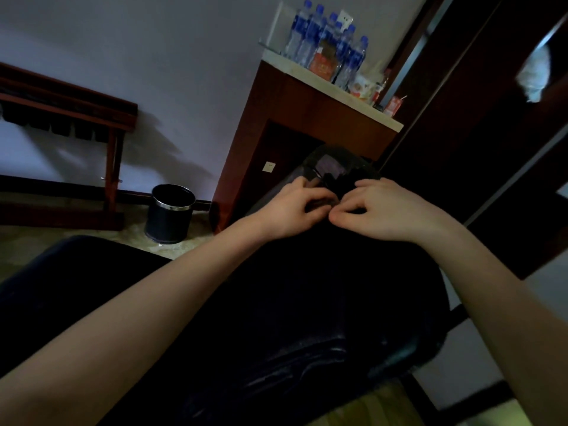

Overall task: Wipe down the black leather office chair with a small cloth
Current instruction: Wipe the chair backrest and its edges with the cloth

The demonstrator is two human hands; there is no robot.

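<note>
The black leather office chair (pixel 307 302) fills the lower middle of the head view, its shiny surface running from bottom centre up to the far end. There, a small dark cloth (pixel 341 176) lies bunched on the chair. My left hand (pixel 295 207) and my right hand (pixel 390 210) meet side by side at the cloth's near edge, fingers curled and pinching it. The dim light makes the cloth hard to tell apart from the leather.
A black round waste bin (pixel 170 213) with a chrome rim stands on the floor to the left. Behind the chair is a wooden cabinet (pixel 295 118) topped with several water bottles (pixel 329 41) and snack packets. A wooden rack (pixel 76 112) stands far left, dark wooden panels on the right.
</note>
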